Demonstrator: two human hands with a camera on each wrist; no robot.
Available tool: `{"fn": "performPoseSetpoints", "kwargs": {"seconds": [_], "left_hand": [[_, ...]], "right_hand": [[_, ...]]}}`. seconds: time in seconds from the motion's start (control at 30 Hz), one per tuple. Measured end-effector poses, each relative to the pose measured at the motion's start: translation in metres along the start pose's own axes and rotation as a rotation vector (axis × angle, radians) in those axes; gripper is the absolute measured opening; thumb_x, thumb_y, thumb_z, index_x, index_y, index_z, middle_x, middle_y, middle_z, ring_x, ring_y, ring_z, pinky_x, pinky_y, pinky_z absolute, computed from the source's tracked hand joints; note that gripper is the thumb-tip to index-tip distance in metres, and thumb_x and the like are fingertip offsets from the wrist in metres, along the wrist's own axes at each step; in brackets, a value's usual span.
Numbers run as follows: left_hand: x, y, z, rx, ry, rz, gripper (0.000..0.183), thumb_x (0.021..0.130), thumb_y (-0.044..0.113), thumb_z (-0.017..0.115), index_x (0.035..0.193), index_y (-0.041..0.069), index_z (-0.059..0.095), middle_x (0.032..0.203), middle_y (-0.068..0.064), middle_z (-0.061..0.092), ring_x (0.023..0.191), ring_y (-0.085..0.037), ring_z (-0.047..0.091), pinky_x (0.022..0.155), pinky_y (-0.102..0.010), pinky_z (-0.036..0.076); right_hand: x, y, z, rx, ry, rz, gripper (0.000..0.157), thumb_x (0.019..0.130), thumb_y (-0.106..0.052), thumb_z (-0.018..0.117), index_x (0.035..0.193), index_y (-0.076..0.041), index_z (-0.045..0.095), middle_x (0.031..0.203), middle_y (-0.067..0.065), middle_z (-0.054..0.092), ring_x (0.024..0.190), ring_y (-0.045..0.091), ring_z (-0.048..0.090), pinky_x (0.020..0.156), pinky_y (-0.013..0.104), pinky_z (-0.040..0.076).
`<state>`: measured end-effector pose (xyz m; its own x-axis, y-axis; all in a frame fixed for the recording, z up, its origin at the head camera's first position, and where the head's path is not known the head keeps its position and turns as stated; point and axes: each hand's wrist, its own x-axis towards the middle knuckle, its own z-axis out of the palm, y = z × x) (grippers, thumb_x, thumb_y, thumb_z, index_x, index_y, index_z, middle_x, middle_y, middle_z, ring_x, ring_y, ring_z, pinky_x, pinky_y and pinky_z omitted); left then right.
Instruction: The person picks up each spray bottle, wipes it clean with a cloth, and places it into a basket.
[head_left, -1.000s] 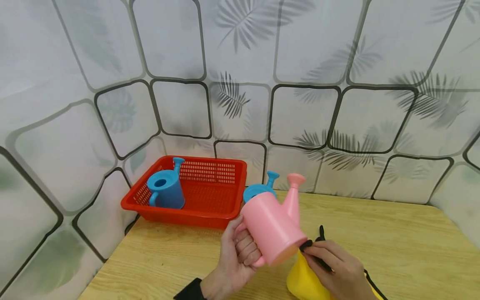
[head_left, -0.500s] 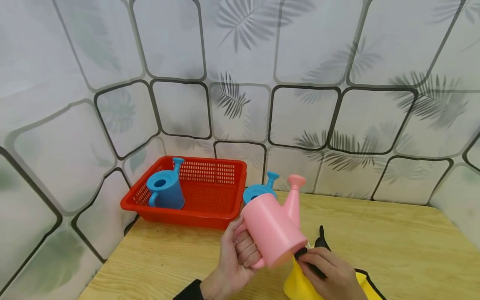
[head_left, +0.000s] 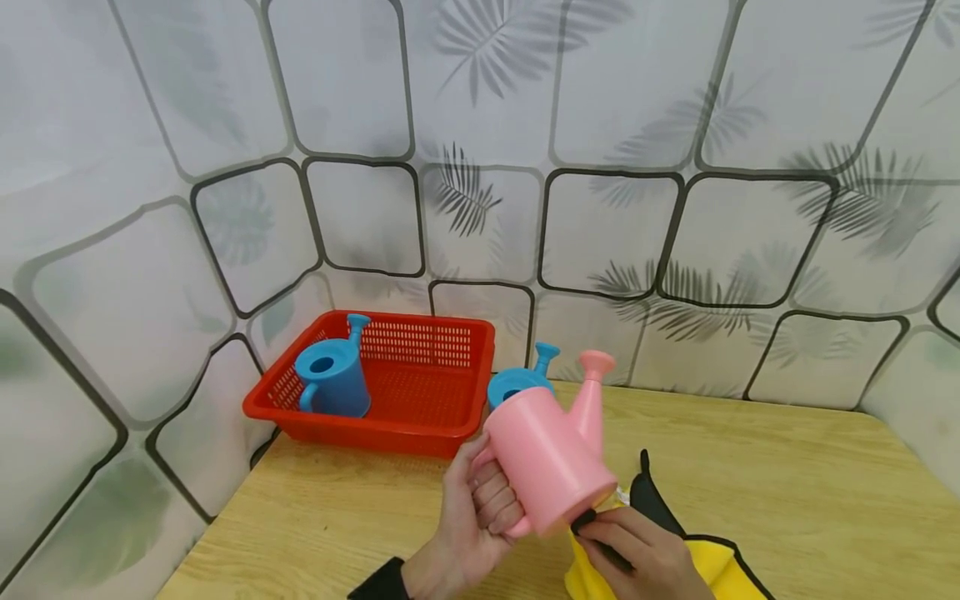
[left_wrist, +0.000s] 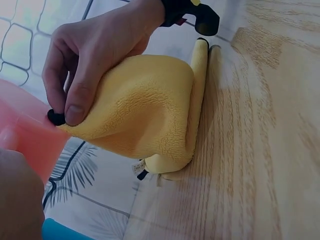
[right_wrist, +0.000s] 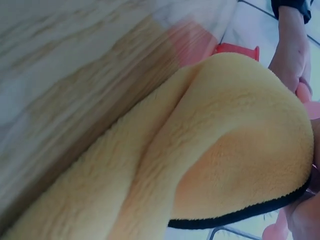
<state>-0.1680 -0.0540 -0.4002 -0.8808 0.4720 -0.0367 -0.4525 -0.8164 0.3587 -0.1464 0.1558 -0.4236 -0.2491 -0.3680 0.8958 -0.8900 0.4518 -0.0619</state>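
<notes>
My left hand grips the handle of a pink watering can, tilted above the table with its spout up and its base toward the lower right. At the base's edge, my right hand pinches the black-edged corner of a yellow cloth. Fluffy folds of this cloth hang from the right thumb and fingers in the left wrist view, the lower part lying on the table. The cloth fills much of the right wrist view and hides most of the can there.
A red plastic basket stands at the back left with a blue watering can in it. Right of the basket, a second blue watering can is partly hidden behind the pink one. A patterned curtain closes off the wooden table's far side.
My right hand has slid left and slightly down along the base of the pink watering can, drawing the cloth with it. More dark cloth edge shows behind it. The left hand stays put.
</notes>
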Motion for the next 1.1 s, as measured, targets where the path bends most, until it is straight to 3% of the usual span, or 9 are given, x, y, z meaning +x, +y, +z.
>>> {"fn": "performPoseSetpoints", "kwargs": {"seconds": [0.2, 0.43, 0.73, 1.1], "left_hand": [[0.001, 0.0, 0.001, 0.005, 0.014, 0.001, 0.051, 0.094, 0.045, 0.051, 0.057, 0.02, 0.026, 0.047, 0.008, 0.024, 0.036, -0.006, 0.023, 0.04, -0.02, 0.016], [0.0, 0.001, -0.002, 0.004, -0.011, -0.014, 0.052, 0.095, 0.045, 0.048, 0.056, 0.02, 0.025, 0.047, 0.008, 0.024, 0.036, -0.006, 0.023, 0.04, -0.019, 0.015], [-0.001, 0.0, -0.003, -0.005, -0.008, -0.009, 0.053, 0.095, 0.044, 0.048, 0.055, 0.02, 0.024, 0.046, 0.008, 0.024, 0.035, -0.005, 0.023, 0.04, -0.019, 0.014], [-0.002, -0.001, -0.003, 0.043, 0.044, -0.015, 0.052, 0.093, 0.046, 0.051, 0.056, 0.02, 0.026, 0.047, 0.009, 0.026, 0.036, -0.006, 0.026, 0.039, -0.019, 0.019]], "right_hand": [[0.008, -0.012, 0.005, 0.049, -0.045, -0.028, 0.032, 0.097, -0.031, 0.056, 0.077, -0.01, 0.071, 0.077, 0.003, 0.065, 0.065, 0.009, 0.06, 0.052, 0.016, 0.051], [0.015, -0.022, 0.007, 0.1, -0.029, -0.083, 0.029, 0.096, -0.027, 0.059, 0.079, -0.007, 0.071, 0.08, 0.005, 0.065, 0.068, 0.009, 0.061, 0.054, 0.015, 0.053], [0.015, -0.024, 0.007, 0.062, 0.0, -0.091, 0.025, 0.094, -0.025, 0.062, 0.079, -0.007, 0.072, 0.08, 0.006, 0.066, 0.068, 0.009, 0.062, 0.052, 0.014, 0.052], [0.009, -0.006, -0.008, -0.08, 0.054, -0.015, 0.039, 0.096, -0.034, 0.057, 0.073, -0.008, 0.074, 0.071, 0.006, 0.067, 0.06, 0.012, 0.062, 0.047, 0.019, 0.052]]}}
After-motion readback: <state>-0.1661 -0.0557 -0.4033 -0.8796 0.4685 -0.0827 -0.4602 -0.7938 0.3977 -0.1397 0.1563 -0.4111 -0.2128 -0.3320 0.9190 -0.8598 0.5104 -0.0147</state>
